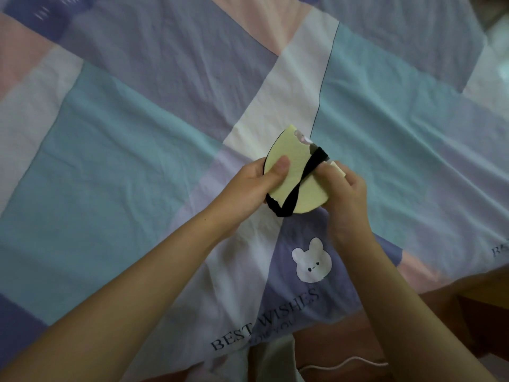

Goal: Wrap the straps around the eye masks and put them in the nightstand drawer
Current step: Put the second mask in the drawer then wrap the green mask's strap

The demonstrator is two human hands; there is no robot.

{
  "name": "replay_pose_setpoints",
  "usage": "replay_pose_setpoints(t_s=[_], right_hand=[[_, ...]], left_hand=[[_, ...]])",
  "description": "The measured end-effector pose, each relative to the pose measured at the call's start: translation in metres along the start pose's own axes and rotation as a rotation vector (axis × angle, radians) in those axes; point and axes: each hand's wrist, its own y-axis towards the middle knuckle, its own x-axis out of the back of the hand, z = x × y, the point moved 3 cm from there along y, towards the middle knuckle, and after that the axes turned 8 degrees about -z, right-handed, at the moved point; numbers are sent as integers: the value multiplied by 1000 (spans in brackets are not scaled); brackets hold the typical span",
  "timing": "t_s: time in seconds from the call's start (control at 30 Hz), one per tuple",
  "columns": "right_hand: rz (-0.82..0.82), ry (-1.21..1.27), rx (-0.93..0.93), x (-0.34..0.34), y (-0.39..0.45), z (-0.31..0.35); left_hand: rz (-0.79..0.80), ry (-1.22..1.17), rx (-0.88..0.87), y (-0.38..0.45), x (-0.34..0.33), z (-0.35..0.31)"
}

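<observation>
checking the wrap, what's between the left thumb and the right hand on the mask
In the head view, the black strap crosses the yellow eye mask diagonally between the left hand thumb and the right hand.

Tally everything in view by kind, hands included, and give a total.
Pale yellow folded fabric eye mask: 1
Black elastic strap, crossed over the mask: 1
Hand: 2, the left hand and the right hand, both holding the mask
Pastel patchwork bedsheet with a white rabbit print: 1
White cord at the bottom edge: 1
Total: 6
</observation>
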Motion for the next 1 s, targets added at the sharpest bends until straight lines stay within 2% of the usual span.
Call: replay_pose_setpoints(t_s=[0.1,0.17,0.3,0.37,0.5,0.63,0.73,1.0], right_hand=[[8,-3,142,-8,-9,18],[136,-64,319,-11,-16,35],[441,-414,720,-14,-33,80],[596,-466,801,-16,-44,104],[761,-507,862,-18,-79,160],[887,-508,931,-25,-127,227],[917,-455,1011,-32,-164,279],[973,-242,1317,-82,-283,382]], left_hand=[[20,39,-33,-5,11,-14],[-1,73,-50,-8,20,-22],[9,132,-78,-26,33,-51],[79,153,-98,-46,34,-72],[124,198,-184,-99,31,-129],[41,228,-265,-168,31,-199],[-63,277,-314,-228,37,-245],[-573,383,-456,-390,90,-331]])
